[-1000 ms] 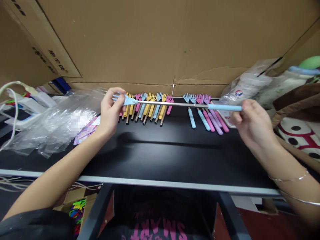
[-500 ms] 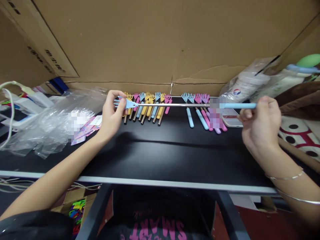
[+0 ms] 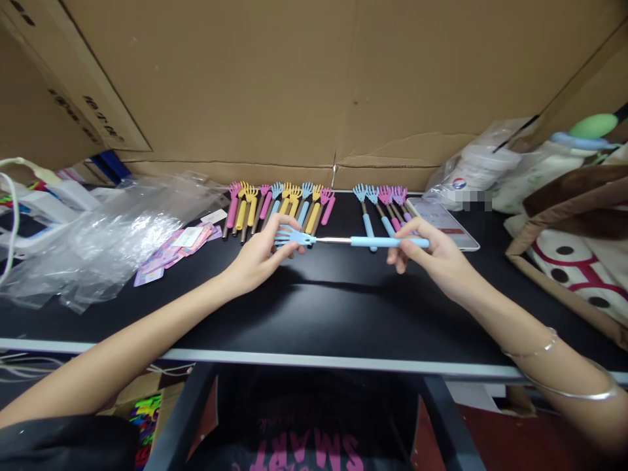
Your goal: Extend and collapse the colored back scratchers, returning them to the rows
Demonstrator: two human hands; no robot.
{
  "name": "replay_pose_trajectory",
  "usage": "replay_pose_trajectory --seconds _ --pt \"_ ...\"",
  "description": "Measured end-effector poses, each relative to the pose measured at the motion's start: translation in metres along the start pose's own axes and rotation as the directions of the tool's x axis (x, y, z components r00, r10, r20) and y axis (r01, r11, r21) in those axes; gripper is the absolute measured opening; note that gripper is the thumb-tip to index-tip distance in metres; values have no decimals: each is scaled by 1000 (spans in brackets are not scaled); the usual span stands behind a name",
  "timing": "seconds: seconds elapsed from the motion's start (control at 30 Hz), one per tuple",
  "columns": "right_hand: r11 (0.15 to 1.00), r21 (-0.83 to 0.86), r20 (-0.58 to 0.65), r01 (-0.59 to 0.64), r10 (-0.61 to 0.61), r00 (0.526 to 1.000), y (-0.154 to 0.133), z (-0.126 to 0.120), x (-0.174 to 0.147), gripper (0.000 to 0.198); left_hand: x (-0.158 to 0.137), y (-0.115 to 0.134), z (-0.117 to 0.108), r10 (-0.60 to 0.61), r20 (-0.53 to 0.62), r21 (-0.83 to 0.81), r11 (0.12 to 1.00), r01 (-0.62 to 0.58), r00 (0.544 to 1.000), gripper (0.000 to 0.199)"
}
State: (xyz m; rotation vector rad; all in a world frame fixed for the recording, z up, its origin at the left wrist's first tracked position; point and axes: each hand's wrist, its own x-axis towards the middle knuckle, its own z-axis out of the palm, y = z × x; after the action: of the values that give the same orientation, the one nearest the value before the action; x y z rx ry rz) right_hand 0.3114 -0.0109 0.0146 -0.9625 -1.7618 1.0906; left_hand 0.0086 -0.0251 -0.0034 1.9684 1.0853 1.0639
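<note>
Clear bags (image 3: 105,239) left, phone (image 3: 446,222) right on black surface (image 3: 314,320), cardboard (image 3: 235,85) behind. Left hand (image 3: 258,261) grips backscratcher (image 3: 358,241) by head (image 3: 300,238), right hand (image 3: 439,252) by handle (image 3: 375,242).

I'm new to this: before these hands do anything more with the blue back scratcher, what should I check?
1. Left-hand grip on the blue claw head: ok.
2. Right-hand grip on the blue handle: ok.
3. Scratcher raised off the black table: ok, its shadow falls apart from it.
4. Metal rod wholly inside the handle: not ok, a short length shows.
5. Head firmly fixed to the rod: cannot tell.
</note>
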Motion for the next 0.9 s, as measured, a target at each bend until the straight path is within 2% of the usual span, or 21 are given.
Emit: replay_pose_trajectory --seconds 0.17,0.3,0.37,0.47,0.53,0.6,0.67,0.73,0.83,0.9 --pt "1000 13 -26 23 -23 999 0 0 4 35 3 4 -4 -12 -121 -68 998 4 993 19" --pt "998 61 -139 15 -6 990 -1 -6 5 39 10 3 -19 6 -244 -168 985 -49 970 15" --pt "993 114 -214 11 14 977 -2 -14 7 40 15 -3 -31 -10 -369 -195 979 -67 930 12" --pt "981 184 -336 59 6 942 -3 -29 9 40 21 -14 -49 -31 -557 -223 968 -113 830 12" --pt "973 210 -410 98 -4 912 -3 -37 10 41 24 -18 -56 -14 -623 -215 965 -154 782 13" --pt "965 241 -481 103 26 877 -3 -44 11 40 25 -19 -59 -4 -654 -200 965 -168 757 14" --pt "958 272 -542 93 72 837 -3 -48 12 38 25 -19 -59 -5 -664 -195 967 -167 748 18" --pt "955 281 -584 93 94 806 -2 -51 11 37 24 -18 -57 5 -650 -184 969 -164 759 22" --pt "959 248 -637 134 57 769 -1 -50 9 35 23 -19 -51 22 -613 -156 977 -148 790 24" --pt "959 226 -669 173 24 743 2 -48 8 34 22 -21 -46 22 -606 -145 980 -138 795 25"
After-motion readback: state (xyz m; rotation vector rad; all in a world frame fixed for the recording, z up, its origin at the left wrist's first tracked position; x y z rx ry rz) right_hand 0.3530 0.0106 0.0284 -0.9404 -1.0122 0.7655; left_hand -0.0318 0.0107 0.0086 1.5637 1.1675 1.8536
